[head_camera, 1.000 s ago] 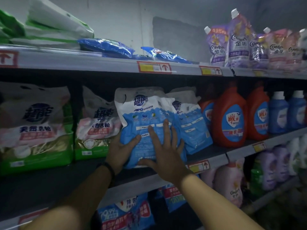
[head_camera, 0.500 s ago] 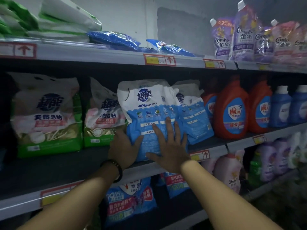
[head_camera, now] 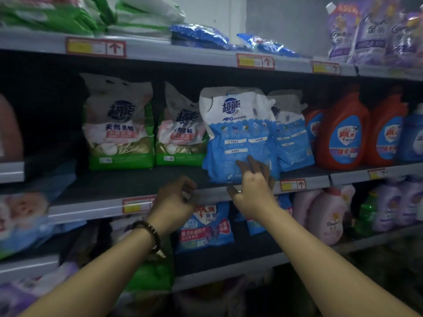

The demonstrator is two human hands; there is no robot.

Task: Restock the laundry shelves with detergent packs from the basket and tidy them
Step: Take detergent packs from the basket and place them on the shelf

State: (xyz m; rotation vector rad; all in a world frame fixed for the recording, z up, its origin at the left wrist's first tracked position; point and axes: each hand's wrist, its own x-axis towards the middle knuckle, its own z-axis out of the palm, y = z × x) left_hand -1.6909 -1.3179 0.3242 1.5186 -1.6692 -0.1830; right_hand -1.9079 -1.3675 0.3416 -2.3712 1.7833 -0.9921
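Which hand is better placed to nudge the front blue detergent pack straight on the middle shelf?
Right. The right hand has its fingers on the lower front of the blue detergent pack, so a push likely needs little travel. The left hand hangs loosely curled by the shelf edge, off the pack.

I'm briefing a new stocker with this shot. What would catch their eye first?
The blue-and-white detergent pack standing at the centre of the middle shelf draws the eye, with the right hand touching its lower part and the left hand loosely curled by the shelf's front edge. To its right stand bright orange-red bottles; to its left, green-and-white packs.
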